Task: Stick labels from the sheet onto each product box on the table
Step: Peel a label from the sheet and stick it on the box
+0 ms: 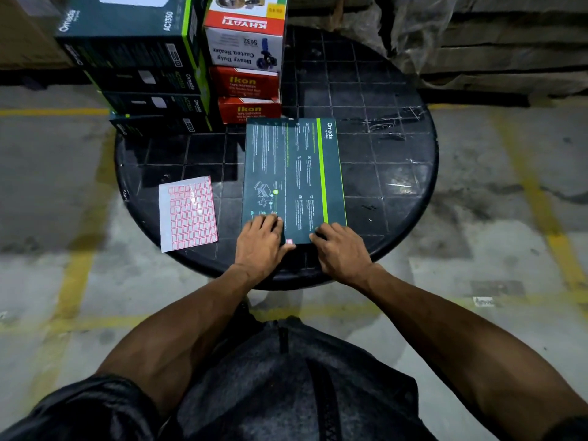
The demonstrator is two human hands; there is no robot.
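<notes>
A flat dark green Omada box (292,173) lies on the round black table (397,186). A small red-framed label (289,241) is stuck near its front edge. My left hand (259,241) rests on the box's near left corner, its thumb beside the label. My right hand (339,245) rests on the near right corner with curled fingertips pressing the top. The label sheet (189,213), white with rows of red-framed labels, lies on the table to the left of the box.
A stack of dark green Omada boxes (140,74) stands at the table's back left. Beside it stand two red Ikon boxes (248,97) with a white and red Khyati carton sealer box (245,36) on top. Concrete floor with yellow lines surrounds the table.
</notes>
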